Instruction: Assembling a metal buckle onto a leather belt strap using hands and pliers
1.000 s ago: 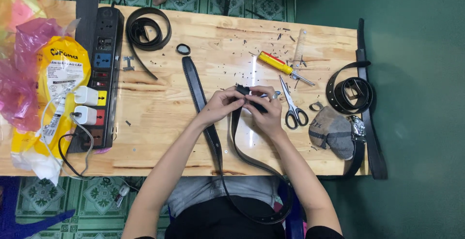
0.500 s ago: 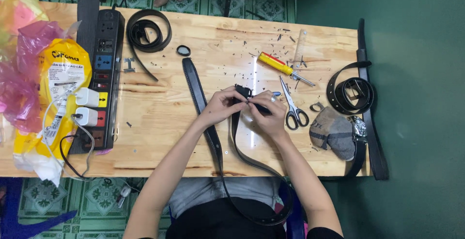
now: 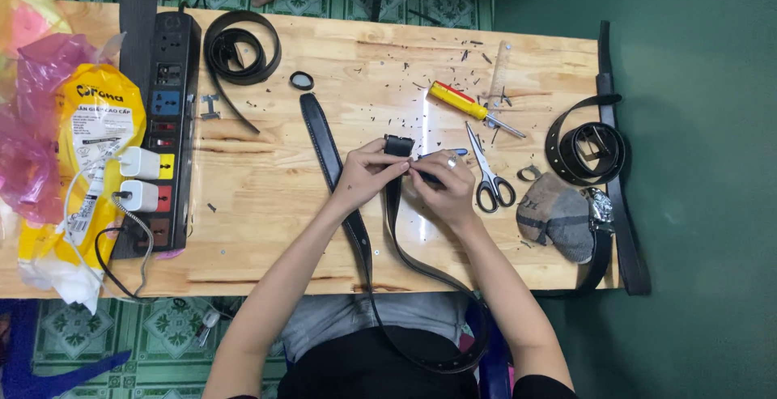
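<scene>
A smooth, slightly glossy black leather belt (image 3: 368, 253) is seen on a pale, matt wooden tabletop (image 3: 275, 205). Steel-bladed scissors (image 3: 486, 174) and a yellow plastic-handled screwdriver (image 3: 469, 108) are noted.

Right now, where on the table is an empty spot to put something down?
The biggest bare patch of table lies between the power strip and the left hand. A smaller one sits along the far edge, between the coiled belt and the screwdriver. Around the scissors and right hand it is crowded.

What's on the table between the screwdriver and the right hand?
In the head view, only bare wood with small dark scraps lies between the screwdriver and the right hand; the scissors sit just off to the side.
</scene>
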